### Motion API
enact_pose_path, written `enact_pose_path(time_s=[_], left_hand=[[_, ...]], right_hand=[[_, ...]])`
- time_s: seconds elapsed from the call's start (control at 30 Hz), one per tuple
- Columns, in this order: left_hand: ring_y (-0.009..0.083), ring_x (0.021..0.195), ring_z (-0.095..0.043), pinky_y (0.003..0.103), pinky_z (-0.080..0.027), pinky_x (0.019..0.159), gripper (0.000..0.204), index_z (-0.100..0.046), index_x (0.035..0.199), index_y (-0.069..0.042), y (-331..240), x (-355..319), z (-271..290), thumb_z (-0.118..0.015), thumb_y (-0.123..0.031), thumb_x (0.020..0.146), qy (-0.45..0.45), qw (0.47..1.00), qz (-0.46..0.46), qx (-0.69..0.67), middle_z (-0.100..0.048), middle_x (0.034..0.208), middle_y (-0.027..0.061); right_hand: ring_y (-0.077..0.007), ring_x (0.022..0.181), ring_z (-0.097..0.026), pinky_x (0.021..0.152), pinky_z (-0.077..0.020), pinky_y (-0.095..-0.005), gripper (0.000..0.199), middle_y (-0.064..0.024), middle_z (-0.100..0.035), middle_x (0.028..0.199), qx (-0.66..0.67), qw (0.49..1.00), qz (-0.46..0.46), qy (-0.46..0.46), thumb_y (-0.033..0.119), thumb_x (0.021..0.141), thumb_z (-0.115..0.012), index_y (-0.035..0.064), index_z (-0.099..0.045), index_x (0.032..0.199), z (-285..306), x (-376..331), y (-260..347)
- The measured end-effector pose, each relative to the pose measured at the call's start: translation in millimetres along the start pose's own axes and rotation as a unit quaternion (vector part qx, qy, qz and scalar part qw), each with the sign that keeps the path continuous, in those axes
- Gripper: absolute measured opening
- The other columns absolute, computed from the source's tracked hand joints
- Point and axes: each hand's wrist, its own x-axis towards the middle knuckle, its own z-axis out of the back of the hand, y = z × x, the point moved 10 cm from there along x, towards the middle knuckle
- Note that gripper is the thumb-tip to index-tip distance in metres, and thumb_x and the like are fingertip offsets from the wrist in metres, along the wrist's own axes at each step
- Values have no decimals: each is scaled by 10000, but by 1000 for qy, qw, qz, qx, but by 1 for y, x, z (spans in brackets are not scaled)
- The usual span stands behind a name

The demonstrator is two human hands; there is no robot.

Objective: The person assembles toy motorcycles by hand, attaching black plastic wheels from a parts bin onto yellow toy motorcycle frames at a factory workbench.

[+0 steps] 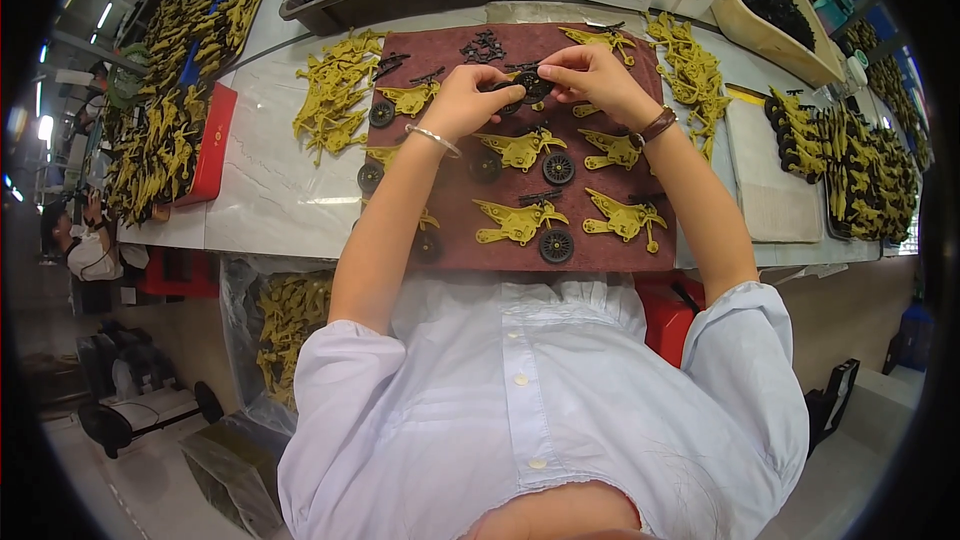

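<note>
Shirt (pixel 450 410) nearest; wheel (pixel 537 89) between left grip (pixel 470 100), right grip (pixel 602 83).

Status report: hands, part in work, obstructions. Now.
Left hand and right hand together at a black wheel. Wheel above maroon mat. Small black parts heaped just beyond left hand; nothing visibly blocking.

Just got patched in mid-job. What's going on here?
A person has both hands over a dark red mat, with the left hand and right hand pinching a black wheel between them. On the mat, yellow frames sit spread out, some with a spoked wheel beside them. More yellow parts are heaped to the left and right of the mat, and bins of black parts stand beyond it.
</note>
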Motion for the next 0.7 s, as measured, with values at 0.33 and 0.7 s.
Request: enact_pose_path(time_s=[0.33, 0.7], left_hand=[[34, 624, -555, 154, -389, 508, 214, -656, 966, -75, -10, -26, 9, -704, -232, 828, -12, 991, 17, -133, -645, 807, -33], [43, 592, -583, 130, -376, 442, 204, -654, 985, -90, 6, -24, 14, -694, -230, 842, -28, 977, 43, -207, -659, 823, -22]], right_hand=[[-47, 639, -592, 591, -496, -179, 234, -4, -656, 789, 38, 996, 51, -58, 206, 884, -657, 7, -676, 1006, -8, -2, 14], [-156, 612, -642, 599, -499, -290, 211, -95, -678, 700, -239, 956, 121, -122, 202, 789, -693, 7, -715, 869, 6, -5, 18]])
